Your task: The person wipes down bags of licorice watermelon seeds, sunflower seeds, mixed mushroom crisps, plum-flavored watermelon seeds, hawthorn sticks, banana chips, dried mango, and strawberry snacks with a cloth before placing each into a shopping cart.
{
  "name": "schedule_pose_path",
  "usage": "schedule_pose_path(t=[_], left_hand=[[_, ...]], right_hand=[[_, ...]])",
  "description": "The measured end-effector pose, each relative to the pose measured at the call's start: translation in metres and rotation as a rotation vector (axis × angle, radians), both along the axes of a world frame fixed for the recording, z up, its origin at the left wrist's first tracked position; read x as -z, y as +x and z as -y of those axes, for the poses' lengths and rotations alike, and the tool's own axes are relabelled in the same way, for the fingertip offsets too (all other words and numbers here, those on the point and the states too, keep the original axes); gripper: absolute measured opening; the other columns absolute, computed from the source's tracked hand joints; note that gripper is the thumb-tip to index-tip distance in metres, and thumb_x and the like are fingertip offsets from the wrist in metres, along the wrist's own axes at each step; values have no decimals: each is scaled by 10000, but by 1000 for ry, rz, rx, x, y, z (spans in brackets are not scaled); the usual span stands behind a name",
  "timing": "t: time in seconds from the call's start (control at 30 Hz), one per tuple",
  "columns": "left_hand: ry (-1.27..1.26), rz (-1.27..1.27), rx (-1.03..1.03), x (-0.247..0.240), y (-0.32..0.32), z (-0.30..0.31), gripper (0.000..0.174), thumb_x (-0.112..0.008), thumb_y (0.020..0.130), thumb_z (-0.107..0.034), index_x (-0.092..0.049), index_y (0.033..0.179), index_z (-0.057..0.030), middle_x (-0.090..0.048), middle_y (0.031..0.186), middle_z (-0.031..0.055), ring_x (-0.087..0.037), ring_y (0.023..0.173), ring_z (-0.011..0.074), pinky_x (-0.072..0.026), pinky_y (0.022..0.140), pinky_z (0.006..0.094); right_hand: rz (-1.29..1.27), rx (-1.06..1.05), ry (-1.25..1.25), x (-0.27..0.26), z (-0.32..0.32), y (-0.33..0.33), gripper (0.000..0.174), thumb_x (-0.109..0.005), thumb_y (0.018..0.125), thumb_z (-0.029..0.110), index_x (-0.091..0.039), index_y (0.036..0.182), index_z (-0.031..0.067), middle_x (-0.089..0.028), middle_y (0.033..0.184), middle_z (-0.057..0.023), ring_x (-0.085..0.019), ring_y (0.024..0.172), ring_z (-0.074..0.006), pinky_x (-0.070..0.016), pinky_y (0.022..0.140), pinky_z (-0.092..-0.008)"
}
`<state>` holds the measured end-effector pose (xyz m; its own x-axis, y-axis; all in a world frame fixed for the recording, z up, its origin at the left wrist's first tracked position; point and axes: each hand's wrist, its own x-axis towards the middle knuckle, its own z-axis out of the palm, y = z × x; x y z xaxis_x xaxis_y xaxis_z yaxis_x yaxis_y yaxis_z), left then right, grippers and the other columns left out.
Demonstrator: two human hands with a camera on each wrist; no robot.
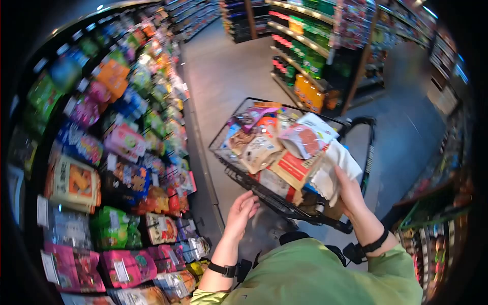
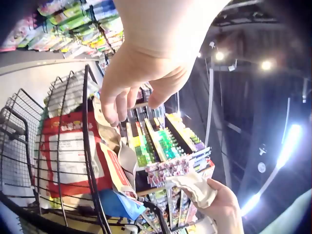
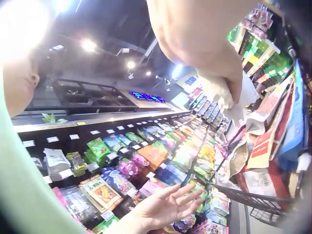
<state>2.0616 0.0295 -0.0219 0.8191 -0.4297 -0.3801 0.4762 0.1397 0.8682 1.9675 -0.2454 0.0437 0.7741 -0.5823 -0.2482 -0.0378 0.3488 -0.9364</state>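
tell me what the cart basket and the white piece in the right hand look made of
Cart basket: thin rigid wire grid, black, likely coated metal. White piece, held by the right hand: soft and matte, creased and drooping, probably cloth or thin plastic; cannot tell which.

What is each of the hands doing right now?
Left hand: open, holding nothing, beside the shopping cart.
Right hand: grips a white cloth over it.
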Motion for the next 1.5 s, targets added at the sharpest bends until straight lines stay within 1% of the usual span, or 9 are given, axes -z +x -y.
schedule_pose_path(t=[0.57, 0.77, 0.83, 0.9, 0.97, 1.07, 1.2, 1.33, 1.5], left_hand=[[236, 321, -1197, 25, -266, -250, 287, -524, 909, -73, -504, 1193, -43, -596, 1072, 49, -557, 971, 107, -438, 872, 254], [924, 653, -1788, -46, -373, -272, 203, -612, 826, -46, -607, 1029, -56, -638, 959, 59, -592, 825, 128, -461, 750, 244], [1236, 659, -1923, -67, -408, -289, 194, -617, 795, -33, -607, 989, -31, -631, 966, 83, -590, 824, 184, -465, 750, 280], [1471, 710, -2045, -90, -437, -307, 247, -607, 780, -31, -590, 1025, -7, -610, 1029, 103, -565, 911, 225, -444, 811, 329], [1113, 616, -2183, -87, -462, -327, 404, -609, 805, -77, -504, 1190, -14, -522, 1199, 130, -484, 1106, 245, -376, 931, 364], [1138, 622, -2098, -118, -482, -352, 653, -595, 823, -88, -263, 1385, -69, -319, 1397, 138, -301, 1300, 236, -245, 1042, 388], [948, 727, -1960, -118, -489, -388, 717, -594, 852, -100, -145, 1409, -55, -351, 1351, 194, -375, 1233, 249, -291, 1018, 376], [903, 787, -1929, -126, -491, -385, 692, -650, 809, -102, -232, 1353, -8, -547, 1066, 118, -557, 927, 162, -458, 808, 294], [680, 693, -1719, -140, -506, -356, 474, -669, 787, -51, -445, 1199, 11, -584, 1079, 70, -558, 988, 126, -449, 853, 277]], right_hand=[[-87, -1220, -81, 1, -280, 12, 534, -557, 883, 222, -346, 1330, 18, -482, 1254, -101, -502, 1114, -227, -428, 911, -337], [413, -1612, -237, -12, -384, -53, 543, -557, 889, 215, -348, 1331, -20, -459, 1288, -108, -449, 1165, -211, -336, 984, -319], [256, -1771, -190, -11, -421, -49, 492, -534, 898, 164, -361, 1311, -40, -461, 1275, -110, -440, 1163, -199, -336, 976, -309], [391, -1900, -121, -23, -454, -72, 485, -537, 896, 172, -375, 1301, -39, -468, 1264, -102, -440, 1159, -189, -338, 971, -307], [474, -1996, -61, -35, -485, -93, 487, -550, 888, 181, -389, 1294, -32, -480, 1247, -94, -447, 1148, -177, -346, 965, -308], [351, -2090, 236, -45, -537, -122, 475, -550, 877, 190, -411, 1274, -30, -519, 1211, -104, -499, 1111, -193, -378, 952, -325], [190, -2209, 534, -70, -603, -158, 424, -509, 893, 208, -444, 1236, -33, -576, 1136, -131, -583, 1019, -229, -456, 889, -345], [194, -2198, 549, -83, -619, -187, 379, -504, 896, 202, -487, 1189, -38, -595, 1103, -136, -597, 992, -224, -468, 868, -341], [367, -2112, 560, -89, -584, -205, 417, -498, 899, 176, -429, 1261, -20, -543, 1194, -122, -547, 1081, -216, -434, 913, -335]])
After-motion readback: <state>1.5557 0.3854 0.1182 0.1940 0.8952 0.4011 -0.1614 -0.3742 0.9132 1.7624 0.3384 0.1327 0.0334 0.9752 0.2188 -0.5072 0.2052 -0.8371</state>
